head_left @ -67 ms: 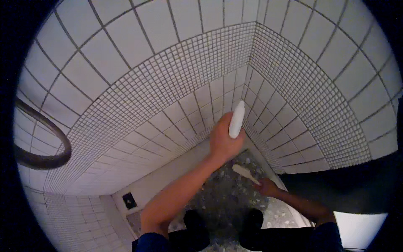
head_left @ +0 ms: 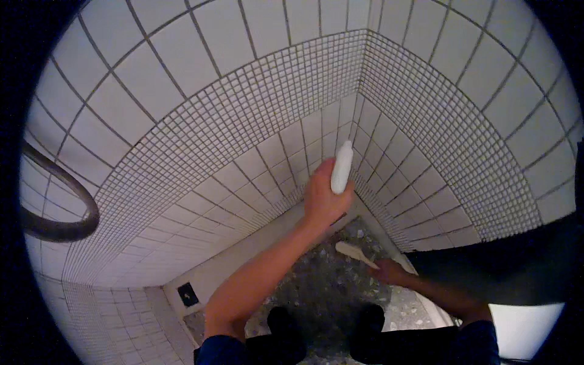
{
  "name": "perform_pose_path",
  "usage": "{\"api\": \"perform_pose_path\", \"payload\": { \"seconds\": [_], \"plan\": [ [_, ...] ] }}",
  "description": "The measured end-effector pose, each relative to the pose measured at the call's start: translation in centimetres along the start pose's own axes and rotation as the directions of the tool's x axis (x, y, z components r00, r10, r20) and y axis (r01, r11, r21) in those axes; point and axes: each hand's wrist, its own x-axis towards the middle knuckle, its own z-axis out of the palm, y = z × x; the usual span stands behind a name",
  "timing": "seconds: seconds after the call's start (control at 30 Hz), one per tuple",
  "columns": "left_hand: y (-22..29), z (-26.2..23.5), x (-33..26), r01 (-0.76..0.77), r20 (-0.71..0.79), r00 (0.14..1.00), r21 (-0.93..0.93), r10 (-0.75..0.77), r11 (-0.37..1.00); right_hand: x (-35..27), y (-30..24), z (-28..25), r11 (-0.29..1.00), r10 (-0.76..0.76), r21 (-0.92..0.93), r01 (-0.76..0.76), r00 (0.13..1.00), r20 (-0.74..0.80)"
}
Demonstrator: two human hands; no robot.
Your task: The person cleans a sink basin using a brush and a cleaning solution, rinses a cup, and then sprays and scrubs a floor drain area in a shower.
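Observation:
My left hand point(head_left: 326, 198) is closed around a slim white bottle point(head_left: 342, 170) with a narrow tip. The bottle's tip points up and away, toward the corner where the tiled walls meet. Lower and to the right, my right hand point(head_left: 390, 272) grips the thin handle of a pale brush point(head_left: 354, 250). Its broad head extends left over the dark speckled floor point(head_left: 322, 286). Which way the bristles face, I cannot tell. The left hand's fingers are partly hidden behind the bottle.
White tiled walls point(head_left: 261, 24) with a small-mosaic band point(head_left: 292, 76) surround the corner. A dark curved hose point(head_left: 88, 210) hangs at the left. A black square fitting point(head_left: 188, 294) sits low on the left. My dark shoes point(head_left: 281, 322) stand on the floor; a dark panel point(head_left: 480, 267) is at right.
The whole view has shifted very slightly. Both hands keep their holds on the bottle and the brush, with almost no other movement.

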Motion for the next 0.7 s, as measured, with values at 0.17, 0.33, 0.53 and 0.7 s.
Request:
{"api": "perform_pose_path", "payload": {
  "seconds": [0.17,0.33,0.53,0.7],
  "plan": [
    [0.4,1.4,3.1,-0.038,-0.009,0.999,0.006,0.038,0.999,-0.7,-0.7,-2.2,0.991,-0.094,-0.096,0.088,0.994,-0.057],
    [0.0,1.8,4.5,0.058,-0.049,0.997,-0.089,-0.062,0.994,-2.2,-3.7,-4.0,0.998,0.023,0.063,-0.013,0.988,-0.154],
    [-0.6,2.3,4.7,-0.031,-0.003,1.0,-0.116,0.031,0.993,-3.0,-3.2,-3.8,0.932,0.118,0.363,-0.012,0.955,-0.271],
    [-3.1,1.2,4.3,0.116,0.056,0.993,-0.167,-0.108,0.979,-3.2,-5.8,-5.6,0.894,0.098,0.424,0.148,0.857,-0.506]
  ]
}}
